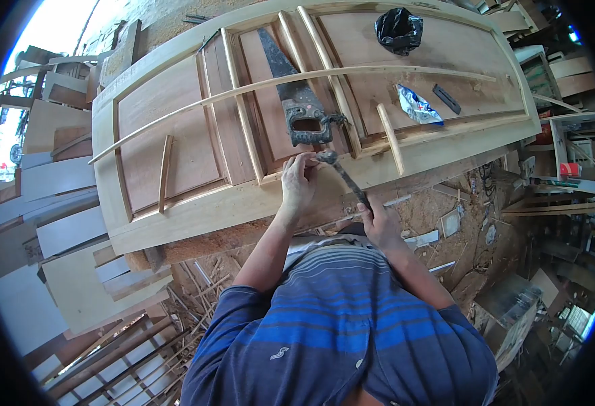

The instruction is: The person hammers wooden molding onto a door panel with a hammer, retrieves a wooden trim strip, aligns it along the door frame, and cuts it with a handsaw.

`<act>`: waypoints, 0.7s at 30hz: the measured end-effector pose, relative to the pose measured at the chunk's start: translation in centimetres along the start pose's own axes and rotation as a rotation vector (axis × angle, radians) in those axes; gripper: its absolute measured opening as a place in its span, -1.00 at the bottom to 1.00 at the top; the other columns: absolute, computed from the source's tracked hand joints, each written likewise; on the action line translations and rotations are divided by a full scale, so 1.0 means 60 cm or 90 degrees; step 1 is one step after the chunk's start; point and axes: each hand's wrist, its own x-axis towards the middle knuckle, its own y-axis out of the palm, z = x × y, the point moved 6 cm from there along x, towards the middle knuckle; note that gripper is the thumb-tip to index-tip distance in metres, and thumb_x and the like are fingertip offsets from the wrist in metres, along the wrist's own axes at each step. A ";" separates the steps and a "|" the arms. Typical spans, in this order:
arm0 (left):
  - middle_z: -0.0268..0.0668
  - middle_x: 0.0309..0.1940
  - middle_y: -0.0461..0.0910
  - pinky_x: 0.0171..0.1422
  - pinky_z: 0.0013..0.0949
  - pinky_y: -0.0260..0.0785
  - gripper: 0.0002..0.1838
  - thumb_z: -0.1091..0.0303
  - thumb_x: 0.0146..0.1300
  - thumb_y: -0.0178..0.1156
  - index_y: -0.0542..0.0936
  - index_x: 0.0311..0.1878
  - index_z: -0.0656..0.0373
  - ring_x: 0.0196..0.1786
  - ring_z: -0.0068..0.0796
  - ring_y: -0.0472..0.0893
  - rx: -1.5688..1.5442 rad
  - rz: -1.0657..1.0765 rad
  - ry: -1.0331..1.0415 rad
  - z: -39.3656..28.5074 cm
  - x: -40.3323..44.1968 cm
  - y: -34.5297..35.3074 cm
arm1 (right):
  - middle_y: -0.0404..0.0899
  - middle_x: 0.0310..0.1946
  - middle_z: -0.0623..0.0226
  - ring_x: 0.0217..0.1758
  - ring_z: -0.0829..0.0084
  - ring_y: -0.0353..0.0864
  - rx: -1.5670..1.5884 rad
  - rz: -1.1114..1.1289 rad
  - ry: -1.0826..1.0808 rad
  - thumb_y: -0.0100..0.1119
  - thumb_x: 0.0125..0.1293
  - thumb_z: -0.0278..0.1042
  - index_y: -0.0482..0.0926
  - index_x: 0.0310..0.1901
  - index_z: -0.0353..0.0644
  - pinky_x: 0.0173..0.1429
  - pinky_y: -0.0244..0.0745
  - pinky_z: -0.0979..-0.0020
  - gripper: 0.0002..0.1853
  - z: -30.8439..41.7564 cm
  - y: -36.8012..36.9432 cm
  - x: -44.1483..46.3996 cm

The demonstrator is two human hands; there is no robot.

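Pale wood panelled door (189,220) lies flat in front of the person. Right hand (382,227) grasps the hammer (351,185) by its handle — head near the door's near edge, just beside the left hand's fingers. Left hand (298,183) rests at the panel's lower moulding, fingers bent; cannot tell if it pinches anything. Handsaw (304,116) sits just beyond, long thin wood strip (385,70) crossing over its blade. Right part of door — black plastic bag (399,31), blue-and-white packet (417,106), short wood stick (390,139).
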 end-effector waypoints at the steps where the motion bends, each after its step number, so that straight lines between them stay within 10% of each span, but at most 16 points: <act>1: -0.27 -0.16 0.81 0.17 -0.07 0.53 -0.58 0.56 0.28 0.46 0.67 0.19 0.10 -0.02 -0.10 0.73 0.003 -0.001 0.003 0.001 0.000 0.001 | 0.74 -0.41 -0.11 -0.36 -0.24 0.78 0.004 -0.003 0.000 0.29 0.66 -0.20 0.62 0.15 -0.24 -0.36 0.60 -0.10 -0.72 0.000 -0.002 0.002; 11: -0.21 -0.10 0.80 0.10 -0.08 0.57 -0.58 0.55 0.24 0.50 0.68 0.17 0.14 -0.06 -0.09 0.73 0.025 0.003 -0.018 0.011 -0.004 0.008 | 0.75 -0.43 -0.06 -0.37 -0.15 0.82 0.013 0.011 0.009 0.27 0.68 -0.19 0.63 0.19 -0.26 -0.33 0.65 -0.04 -0.69 -0.004 0.001 0.006; 21: -0.18 0.12 0.74 0.46 0.08 0.36 -0.61 0.38 0.30 0.45 0.72 0.19 0.09 0.29 0.01 0.61 0.225 0.126 0.073 -0.021 0.006 -0.027 | 0.74 -0.42 0.03 -0.36 0.11 0.85 0.108 -0.044 0.146 0.22 0.73 -0.09 0.65 0.26 -0.23 -0.31 0.60 0.14 -0.63 -0.055 -0.031 -0.014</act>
